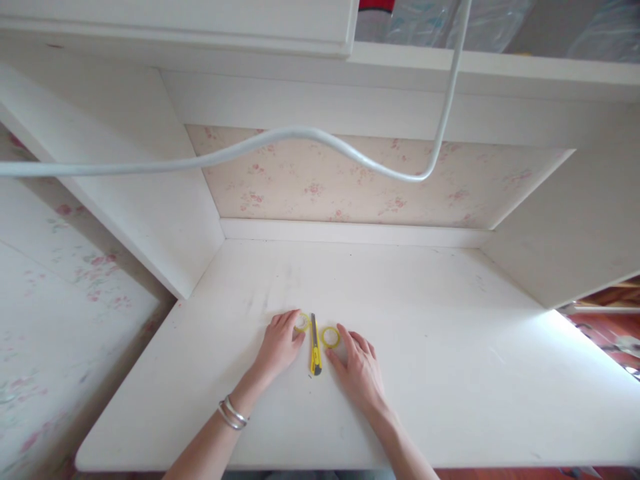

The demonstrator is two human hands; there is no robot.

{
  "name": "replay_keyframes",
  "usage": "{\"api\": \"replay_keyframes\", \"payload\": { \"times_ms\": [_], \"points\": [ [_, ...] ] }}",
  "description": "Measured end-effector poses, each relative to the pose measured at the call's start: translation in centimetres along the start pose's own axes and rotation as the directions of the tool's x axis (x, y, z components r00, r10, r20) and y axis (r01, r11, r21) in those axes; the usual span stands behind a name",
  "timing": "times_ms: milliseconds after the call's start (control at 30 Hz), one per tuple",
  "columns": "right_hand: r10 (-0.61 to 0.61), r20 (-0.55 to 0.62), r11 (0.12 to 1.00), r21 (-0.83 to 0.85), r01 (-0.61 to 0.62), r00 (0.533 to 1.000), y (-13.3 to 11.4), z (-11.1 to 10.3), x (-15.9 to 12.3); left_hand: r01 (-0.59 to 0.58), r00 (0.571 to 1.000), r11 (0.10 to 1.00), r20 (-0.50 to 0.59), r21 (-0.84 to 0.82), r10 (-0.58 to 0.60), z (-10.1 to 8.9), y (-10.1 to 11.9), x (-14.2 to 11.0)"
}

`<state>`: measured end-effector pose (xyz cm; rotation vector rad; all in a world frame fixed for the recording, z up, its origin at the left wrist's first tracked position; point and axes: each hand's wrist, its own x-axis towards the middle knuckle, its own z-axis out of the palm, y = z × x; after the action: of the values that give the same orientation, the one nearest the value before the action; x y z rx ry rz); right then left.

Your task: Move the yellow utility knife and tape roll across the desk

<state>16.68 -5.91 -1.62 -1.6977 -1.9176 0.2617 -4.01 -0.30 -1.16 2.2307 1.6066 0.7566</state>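
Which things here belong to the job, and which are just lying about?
Likely job:
left yellow ring, at the left hand
right yellow ring, at the right hand
yellow cutter between them

Likely incidental:
white cord
clear plastic on upper shelf

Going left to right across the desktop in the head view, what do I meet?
Silver metal bangles, bare left hand, first round yellow ring, yellow-and-black utility knife, second round yellow ring, bare right hand.

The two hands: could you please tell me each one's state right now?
Left hand: open, curved at one yellow ring; grip cannot be told.
Right hand: open, curved at the other ring; grip cannot be told.
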Motion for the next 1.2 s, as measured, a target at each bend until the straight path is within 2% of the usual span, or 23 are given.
{"api": "replay_keyframes", "payload": {
  "times_ms": [167,267,533,667,767,967,1067,1200],
  "points": [
    [0.068,-0.024,0.997,0.048,-0.067,0.997,0.5,0.3,-0.4,0.068,0.998,0.995,-0.012,0.077,-0.067,0.6,1.9,-0.6],
    [0.051,-0.007,0.997,0.056,-0.050,0.999,0.5,0.2,-0.4,0.072,0.997,0.995,-0.029,0.067,-0.070,1.1,2.3,-0.9],
    [0.074,-0.032,0.993,0.094,-0.071,0.997,0.6,0.1,-0.6,0.066,0.991,0.984,-0.106,-0.164,-0.084,0.4,1.8,-1.1],
    [0.132,-0.011,0.981,0.144,-0.129,0.991,0.8,0.2,-0.6,-0.003,1.000,0.970,-0.018,-0.243,-0.002,-0.1,3.6,-1.1],
    [0.153,0.016,0.971,0.181,-0.153,0.988,1.0,0.2,-0.7,-0.065,0.997,0.974,0.022,-0.219,0.071,0.3,5.1,-0.7],
    [0.130,0.011,0.973,0.189,-0.130,0.991,1.1,0.3,-1.0,-0.071,0.992,0.988,0.093,-0.135,0.084,1.4,6.1,0.3],
    [0.126,-0.002,0.976,0.181,-0.123,0.992,1.1,0.3,-1.0,-0.069,0.993,0.989,0.085,-0.132,0.081,1.3,6.1,0.3],
    [0.123,0.000,0.976,0.178,-0.121,0.992,1.0,0.2,-0.9,-0.100,0.994,0.972,0.011,-0.214,0.104,0.5,5.4,-0.5]
  ]
}}
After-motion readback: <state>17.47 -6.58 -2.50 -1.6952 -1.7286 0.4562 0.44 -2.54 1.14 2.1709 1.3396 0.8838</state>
